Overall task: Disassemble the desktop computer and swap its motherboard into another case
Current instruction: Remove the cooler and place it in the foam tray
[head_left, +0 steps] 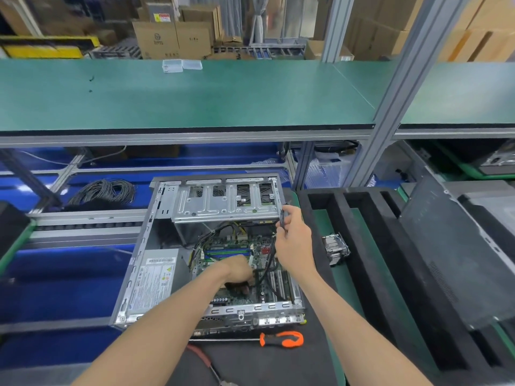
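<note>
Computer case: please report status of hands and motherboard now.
Left hand down on motherboard, fingers hidden. Right hand holds black cable lifted over board. Motherboard in open case; cables cross it. Screwdriver lies in front.

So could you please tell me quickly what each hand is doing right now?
Left hand: down on the motherboard, fingers curled; whether it grips anything cannot be told.
Right hand: holding a black cable up out of the case.

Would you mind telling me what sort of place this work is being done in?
Most likely a factory or repair line for computers: a long green bench on a metal frame, stacked cardboard boxes behind it, and an opened computer case on the workstation.
</note>
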Demonstrator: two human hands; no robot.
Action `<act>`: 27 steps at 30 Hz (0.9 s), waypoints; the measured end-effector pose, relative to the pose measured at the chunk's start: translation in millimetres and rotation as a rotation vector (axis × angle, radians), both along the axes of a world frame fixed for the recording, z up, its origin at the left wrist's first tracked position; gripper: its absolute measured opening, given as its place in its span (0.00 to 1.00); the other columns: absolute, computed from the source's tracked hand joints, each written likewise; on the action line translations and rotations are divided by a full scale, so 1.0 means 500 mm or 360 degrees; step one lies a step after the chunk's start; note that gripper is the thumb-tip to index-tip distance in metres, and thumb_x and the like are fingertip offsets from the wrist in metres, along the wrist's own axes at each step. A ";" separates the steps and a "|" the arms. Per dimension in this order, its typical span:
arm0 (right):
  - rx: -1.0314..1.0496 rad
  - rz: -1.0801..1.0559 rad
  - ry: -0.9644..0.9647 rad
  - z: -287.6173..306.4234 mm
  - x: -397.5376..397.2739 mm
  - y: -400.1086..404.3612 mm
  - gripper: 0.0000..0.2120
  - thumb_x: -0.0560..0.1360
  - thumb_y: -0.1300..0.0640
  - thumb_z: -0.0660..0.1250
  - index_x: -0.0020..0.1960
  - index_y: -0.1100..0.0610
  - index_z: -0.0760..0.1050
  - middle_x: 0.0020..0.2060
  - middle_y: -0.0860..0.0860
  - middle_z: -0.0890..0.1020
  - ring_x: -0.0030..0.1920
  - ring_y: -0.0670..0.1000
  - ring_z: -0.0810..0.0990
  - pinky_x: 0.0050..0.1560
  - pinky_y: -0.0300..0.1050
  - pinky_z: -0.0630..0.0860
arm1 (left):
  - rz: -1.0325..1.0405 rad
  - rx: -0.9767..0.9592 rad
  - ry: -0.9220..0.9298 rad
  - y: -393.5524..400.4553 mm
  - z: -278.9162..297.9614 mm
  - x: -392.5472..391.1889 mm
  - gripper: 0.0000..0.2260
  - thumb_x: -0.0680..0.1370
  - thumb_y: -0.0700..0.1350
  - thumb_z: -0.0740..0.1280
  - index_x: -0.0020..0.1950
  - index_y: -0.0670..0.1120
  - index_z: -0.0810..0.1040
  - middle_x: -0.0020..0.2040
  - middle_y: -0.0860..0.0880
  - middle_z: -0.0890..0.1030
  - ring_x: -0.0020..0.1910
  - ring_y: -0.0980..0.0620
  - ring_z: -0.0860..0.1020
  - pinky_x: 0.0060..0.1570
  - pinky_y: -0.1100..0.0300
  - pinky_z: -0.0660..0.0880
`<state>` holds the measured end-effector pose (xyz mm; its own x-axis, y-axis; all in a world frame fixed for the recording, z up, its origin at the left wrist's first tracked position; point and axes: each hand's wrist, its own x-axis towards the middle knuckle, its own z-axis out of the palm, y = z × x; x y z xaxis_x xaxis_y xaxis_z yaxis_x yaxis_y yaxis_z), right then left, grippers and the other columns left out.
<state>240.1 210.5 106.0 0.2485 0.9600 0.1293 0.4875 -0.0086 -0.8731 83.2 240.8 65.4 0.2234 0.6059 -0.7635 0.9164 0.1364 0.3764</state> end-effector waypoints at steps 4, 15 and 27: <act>0.0050 0.0048 -0.0040 0.006 -0.003 -0.008 0.18 0.80 0.68 0.59 0.65 0.51 0.70 0.45 0.43 0.75 0.41 0.42 0.76 0.39 0.46 0.76 | 0.0040 0.0006 -0.0160 -0.005 0.043 -0.046 0.08 0.82 0.40 0.64 0.44 0.39 0.71 0.38 0.46 0.85 0.37 0.55 0.83 0.30 0.66 0.68; 0.0127 0.0026 -0.0241 0.030 -0.017 -0.039 0.11 0.82 0.64 0.61 0.60 0.56 0.78 0.48 0.48 0.75 0.43 0.40 0.73 0.44 0.29 0.66 | 0.0374 0.0412 -0.0590 -0.032 0.177 -0.121 0.17 0.84 0.49 0.54 0.41 0.42 0.73 0.44 0.47 0.87 0.43 0.46 0.82 0.56 0.53 0.71; -0.0153 0.0116 -0.0296 0.075 -0.018 -0.053 0.11 0.81 0.52 0.65 0.40 0.46 0.73 0.34 0.44 0.77 0.35 0.43 0.75 0.37 0.46 0.71 | 0.1199 0.0406 -0.2031 -0.014 0.314 -0.017 0.23 0.83 0.54 0.61 0.40 0.39 0.83 0.51 0.41 0.86 0.58 0.45 0.82 0.59 0.50 0.74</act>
<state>230.9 184.2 143.5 0.1587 0.9846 0.0733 0.6426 -0.0467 -0.7648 74.9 233.8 222.5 0.2225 0.9616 -0.1610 -0.2891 0.2228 0.9310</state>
